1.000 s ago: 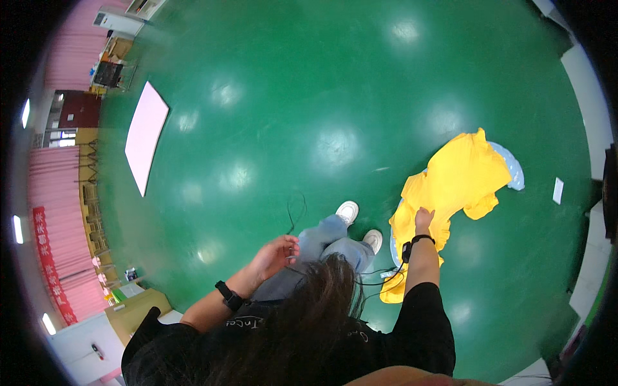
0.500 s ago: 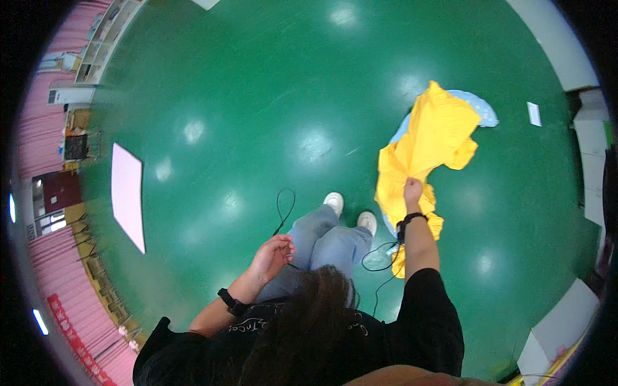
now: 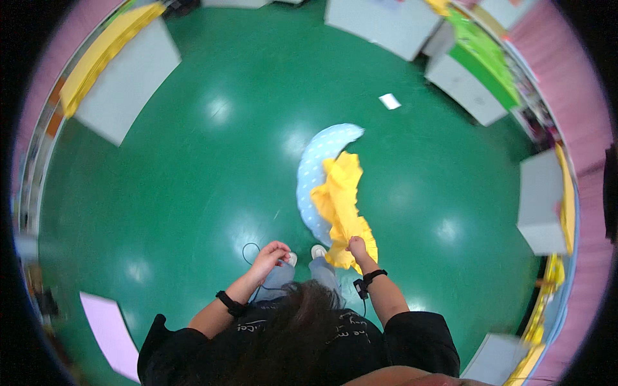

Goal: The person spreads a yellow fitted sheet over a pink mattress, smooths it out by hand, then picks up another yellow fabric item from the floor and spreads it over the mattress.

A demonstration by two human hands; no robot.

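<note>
green floor (image 3: 180,199) — white card (image 3: 389,101), blue crescent (image 3: 311,174) partly behind yellow cloth (image 3: 343,196)

Super shiny green floor (image 3: 193,180) with light reflections (image 3: 219,109) everywhere, pink curtain (image 3: 566,71) far right, boxy white furniture (image 3: 386,26) along the far side.

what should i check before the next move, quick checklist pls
1. Right hand gripping the yellow cloth: ok, fingers closed on it.
2. Left hand apart from the cloth: ok.
3. Blue crescent cushion fully visible: not ok, the cloth hides part of it.
4. Black cable clear of the feet: cannot tell, partly hidden.
5. Cloth clear of the floor throughout: cannot tell from above.
</note>
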